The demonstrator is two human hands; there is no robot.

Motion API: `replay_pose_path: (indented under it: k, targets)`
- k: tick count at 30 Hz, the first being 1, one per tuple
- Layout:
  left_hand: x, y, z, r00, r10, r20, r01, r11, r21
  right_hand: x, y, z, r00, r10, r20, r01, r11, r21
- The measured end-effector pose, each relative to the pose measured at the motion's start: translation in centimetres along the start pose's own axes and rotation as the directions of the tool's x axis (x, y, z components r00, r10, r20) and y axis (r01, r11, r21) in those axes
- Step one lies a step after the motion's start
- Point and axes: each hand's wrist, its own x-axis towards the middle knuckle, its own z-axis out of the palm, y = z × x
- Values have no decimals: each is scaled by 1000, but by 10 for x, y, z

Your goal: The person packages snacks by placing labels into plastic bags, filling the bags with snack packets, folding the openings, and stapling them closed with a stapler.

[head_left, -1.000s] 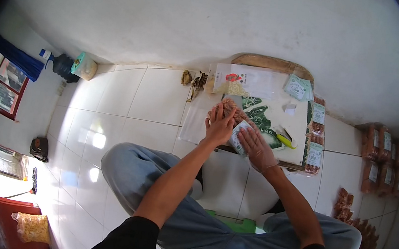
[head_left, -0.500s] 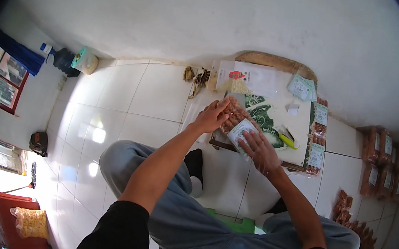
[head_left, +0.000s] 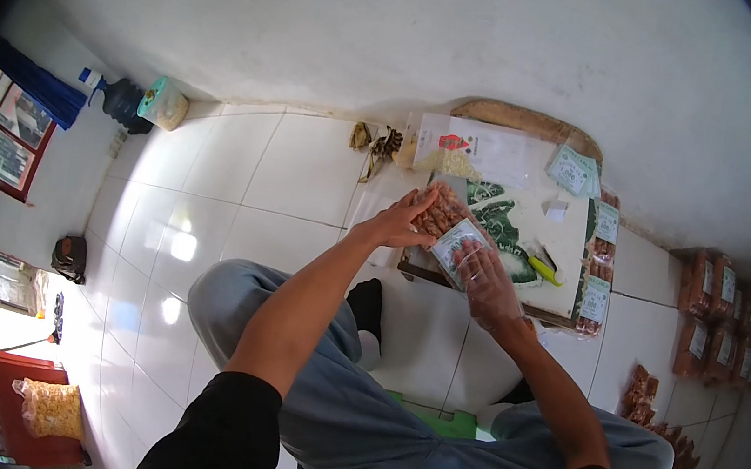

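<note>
A clear plastic bag of reddish-brown snack pieces [head_left: 442,213] lies tilted over the near left edge of a low table. My left hand [head_left: 398,221] grips its filled upper end, thumb below and fingers on top. A pale printed label [head_left: 456,247] shows at the lower part of the bag. My right hand [head_left: 490,281] lies with fingers stretched out over the label's right edge. Clear plastic seems to cover those fingers; I cannot tell how far they are inside the bag.
On the low table [head_left: 532,296] are a yellow-green cutter [head_left: 544,270], loose labels [head_left: 574,171] and a printed plastic sheet [head_left: 470,148]. Labelled packs [head_left: 594,299] line its right edge. More packs [head_left: 705,286] are stacked by the right wall, with unlabelled ones [head_left: 642,392] nearer.
My right hand's fingers have slid toward the label and now appear covered by the bag's plastic. My left hand keeps its grip, with the thumb shifted along the bag.
</note>
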Motion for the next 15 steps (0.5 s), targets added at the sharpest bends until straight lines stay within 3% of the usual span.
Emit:
replay_pose_path:
  k: [1,6,8,11,13,15]
  targets:
    - [2,-4,0,1000,0,-3,0,1000,2,4,-3,-2,998,27,58,-23,997,-67]
    - [15,-24,8,993,117,8,-116,987,-115,9,-8,5,998,56,-6,-57,995,-84]
    - [15,-28,9,993,121,-8,-121,992,-42,6,-6,4,998,61,-15,-62,996,-72]
    - [12,-27,10,993,119,-26,-118,992,38,-4,8,-4,998,-22,53,18,997,72]
    - [11,-25,9,993,112,-26,-111,993,43,-13,16,-2,990,-129,-55,137,971,194]
    - [11,-24,10,993,110,-36,-108,993,43,-13,17,-1,989,-128,-76,139,975,175]
